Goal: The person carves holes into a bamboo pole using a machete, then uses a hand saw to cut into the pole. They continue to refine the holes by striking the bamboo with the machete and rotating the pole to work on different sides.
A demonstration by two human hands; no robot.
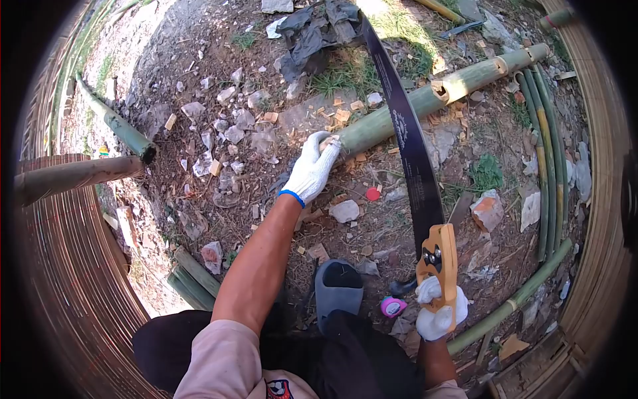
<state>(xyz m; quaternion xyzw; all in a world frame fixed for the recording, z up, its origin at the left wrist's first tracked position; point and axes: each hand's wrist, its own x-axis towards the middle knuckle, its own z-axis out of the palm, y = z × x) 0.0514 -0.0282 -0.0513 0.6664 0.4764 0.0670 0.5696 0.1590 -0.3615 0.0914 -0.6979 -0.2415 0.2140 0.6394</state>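
Head view — left fingers clasp bamboo, right fingers wrap a saw, over stony ground between slatted walls.

Outdoor bamboo-working yard: stony soil at 11 o'clock, wood chips at 12, cut poles at 3, slatted fencing at 8.

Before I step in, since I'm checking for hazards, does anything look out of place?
The tape measure looks misplaced: it lies loose on the ground near the sandal, where it could be stepped on.
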